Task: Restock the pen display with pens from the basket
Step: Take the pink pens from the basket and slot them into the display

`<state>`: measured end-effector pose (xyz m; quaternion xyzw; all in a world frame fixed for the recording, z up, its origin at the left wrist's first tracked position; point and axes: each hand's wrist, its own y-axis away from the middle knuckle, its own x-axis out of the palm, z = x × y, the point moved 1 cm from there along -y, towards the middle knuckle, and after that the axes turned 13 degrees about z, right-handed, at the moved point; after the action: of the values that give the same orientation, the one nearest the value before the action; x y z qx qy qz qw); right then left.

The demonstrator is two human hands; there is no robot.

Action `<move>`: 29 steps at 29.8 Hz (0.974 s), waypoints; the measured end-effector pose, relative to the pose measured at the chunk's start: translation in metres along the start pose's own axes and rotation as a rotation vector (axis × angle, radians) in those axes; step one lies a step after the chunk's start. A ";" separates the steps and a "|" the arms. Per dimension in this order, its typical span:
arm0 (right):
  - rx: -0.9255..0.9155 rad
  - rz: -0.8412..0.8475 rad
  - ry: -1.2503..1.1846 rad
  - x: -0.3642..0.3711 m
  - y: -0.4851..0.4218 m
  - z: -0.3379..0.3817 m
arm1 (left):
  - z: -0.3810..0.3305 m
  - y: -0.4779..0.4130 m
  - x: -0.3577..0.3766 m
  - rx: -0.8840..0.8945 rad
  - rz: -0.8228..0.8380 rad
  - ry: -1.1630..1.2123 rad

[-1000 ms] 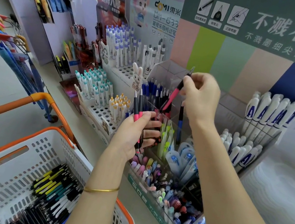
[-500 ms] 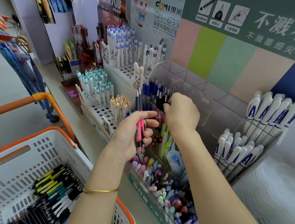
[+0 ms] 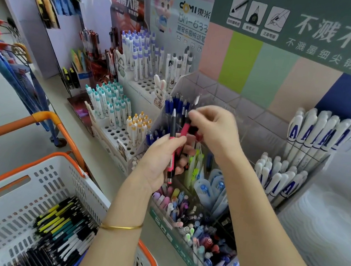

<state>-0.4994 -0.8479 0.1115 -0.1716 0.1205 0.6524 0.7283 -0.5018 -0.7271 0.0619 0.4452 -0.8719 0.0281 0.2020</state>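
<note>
Our left grip (image 3: pixel 161 156) curls round a few pink-and-black pens (image 3: pixel 171 169), held upright before the clear pen display (image 3: pixel 244 112). Our right grip (image 3: pixel 214 130), at one o'clock from the left, pinches the top of one pink pen (image 3: pixel 185 129) at its nine o'clock edge. The basket (image 3: pixel 23 167) of spare pens (image 3: pixel 64 225) sits at seven o'clock.

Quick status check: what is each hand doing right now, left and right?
Left hand: grips a small bunch of pens, pink and black.
Right hand: pinches the upper end of one pink pen in that bunch.
</note>
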 end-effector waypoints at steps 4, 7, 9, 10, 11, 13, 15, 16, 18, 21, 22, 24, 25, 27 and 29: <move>-0.153 -0.420 0.146 -0.017 -0.009 0.002 | -0.001 -0.001 -0.004 -0.027 -0.175 -0.096; -0.152 -0.390 0.352 -0.017 -0.014 -0.005 | -0.001 -0.001 -0.006 -0.020 -0.227 -0.141; -0.097 -0.320 0.439 -0.010 -0.016 -0.014 | -0.003 -0.002 -0.005 -0.026 -0.243 -0.106; -0.072 -0.286 0.480 -0.006 -0.016 -0.018 | -0.003 -0.002 -0.004 -0.027 -0.242 -0.081; -0.047 -0.248 0.527 -0.002 -0.017 -0.021 | -0.004 -0.002 -0.004 -0.023 -0.235 -0.057; 0.012 -0.174 0.674 0.005 -0.020 -0.026 | -0.004 -0.002 -0.003 -0.011 -0.223 -0.026; 0.073 -0.112 0.830 0.010 -0.021 -0.025 | -0.002 0.000 -0.003 0.005 -0.228 -0.034; 0.100 -0.092 0.874 0.011 -0.022 -0.025 | -0.002 0.001 -0.003 0.014 -0.231 -0.057; 0.138 -0.074 0.905 0.012 -0.024 -0.024 | -0.001 0.002 -0.004 0.027 -0.228 -0.131; 0.157 -0.072 0.822 0.007 -0.024 -0.024 | 0.000 0.001 -0.005 0.043 -0.205 -0.233; 0.144 -0.091 0.750 0.004 -0.022 -0.023 | 0.000 0.001 -0.006 0.050 -0.198 -0.251; 0.080 -0.112 0.520 -0.004 -0.016 -0.018 | 0.002 -0.001 -0.006 0.070 -0.189 -0.281; 0.052 -0.088 0.379 -0.006 -0.012 -0.013 | 0.003 -0.002 -0.006 0.076 -0.185 -0.299; 0.023 0.018 0.178 -0.007 -0.001 -0.004 | 0.005 -0.004 -0.004 0.088 -0.168 -0.333; 0.006 0.103 0.188 -0.004 0.004 -0.001 | 0.007 -0.006 -0.003 0.093 -0.153 -0.345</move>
<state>-0.5041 -0.8515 0.1118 -0.2234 0.1989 0.6697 0.6797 -0.4982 -0.7303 0.0534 0.5172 -0.8550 -0.0238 0.0303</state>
